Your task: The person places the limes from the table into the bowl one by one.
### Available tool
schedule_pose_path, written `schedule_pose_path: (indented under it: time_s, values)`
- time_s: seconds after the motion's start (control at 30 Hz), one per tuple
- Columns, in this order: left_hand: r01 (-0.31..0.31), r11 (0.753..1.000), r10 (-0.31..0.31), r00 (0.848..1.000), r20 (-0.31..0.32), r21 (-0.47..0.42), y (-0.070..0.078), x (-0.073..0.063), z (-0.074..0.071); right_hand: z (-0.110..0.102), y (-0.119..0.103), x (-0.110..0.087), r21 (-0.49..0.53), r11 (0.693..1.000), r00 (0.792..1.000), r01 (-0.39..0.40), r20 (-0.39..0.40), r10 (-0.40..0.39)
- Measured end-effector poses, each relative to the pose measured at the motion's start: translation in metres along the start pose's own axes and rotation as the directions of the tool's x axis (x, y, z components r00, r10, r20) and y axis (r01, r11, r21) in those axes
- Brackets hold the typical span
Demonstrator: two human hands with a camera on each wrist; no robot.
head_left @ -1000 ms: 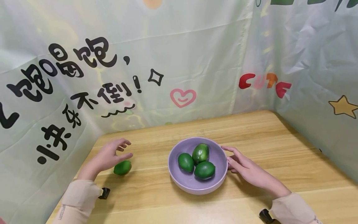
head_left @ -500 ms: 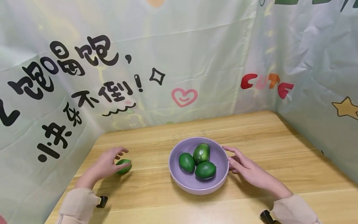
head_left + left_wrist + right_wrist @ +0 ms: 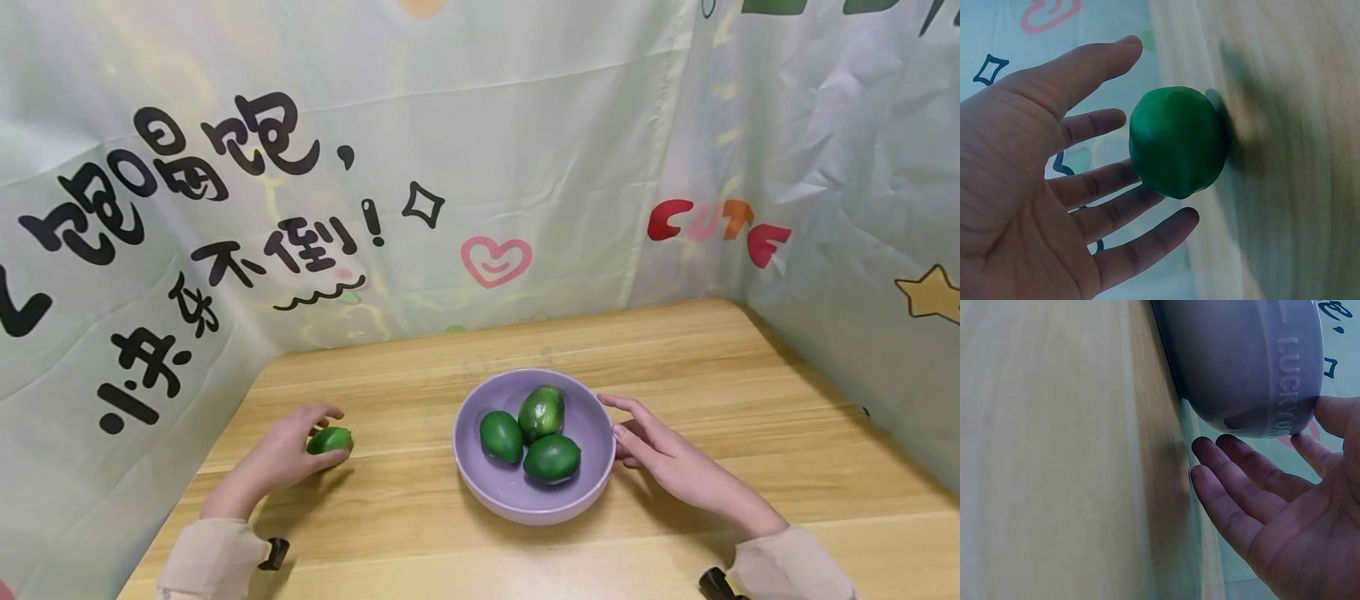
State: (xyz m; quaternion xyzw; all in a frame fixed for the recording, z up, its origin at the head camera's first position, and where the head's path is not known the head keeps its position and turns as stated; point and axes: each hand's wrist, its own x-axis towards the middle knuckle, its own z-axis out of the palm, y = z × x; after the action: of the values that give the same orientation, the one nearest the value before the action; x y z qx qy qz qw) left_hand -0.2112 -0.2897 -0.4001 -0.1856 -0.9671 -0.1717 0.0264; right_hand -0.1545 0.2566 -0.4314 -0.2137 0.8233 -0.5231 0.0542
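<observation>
On the table's left side lies a single green lime (image 3: 330,439). My left hand (image 3: 281,446) reaches over and around it, thumb on the near side and fingers on the far side. In the left wrist view, the thumb stands apart from that lime (image 3: 1179,142), and the fingers are spread and only slightly bent behind it. A purple bowl (image 3: 536,507) in the middle holds three more limes (image 3: 552,459). My right hand (image 3: 667,458) has its fingertips at the bowl's right side. The right wrist view shows those fingers loosely extended beside the bowl's outer wall (image 3: 1241,362), which bears raised lettering.
The wooden table (image 3: 405,517) meets a printed cloth backdrop (image 3: 570,167) at its back and sides. A black strap piece (image 3: 274,553) sticks out at the left cuff, another black piece (image 3: 718,583) at the right.
My left hand has come down toward the table, lowering its thumb and fingers around the lone lime. My right hand and the bowl have kept their places.
</observation>
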Motion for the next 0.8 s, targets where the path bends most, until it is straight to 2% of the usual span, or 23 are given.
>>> schedule_pose_path:
  time_s: [0.43, 0.67, 0.8]
  values:
    - [0.055, 0.998, -0.054, 0.998, 0.01, -0.031, -0.008, -0.003, 0.005, 0.0, -0.001, 0.001, -0.003, 1.0, 1.0, -0.007, -0.004, 0.007]
    - [0.076, 0.995, -0.075, 0.997, 0.015, -0.068, -0.014, -0.006, 0.004, 0.001, 0.0, 0.0, 0.003, 1.0, 1.0, -0.001, -0.007, 0.001]
    - [0.076, 0.995, -0.076, 0.997, 0.005, -0.059, -0.017, -0.007, 0.004, 0.002, 0.0, 0.001, 0.004, 1.0, 1.0, 0.0, -0.009, 0.0]
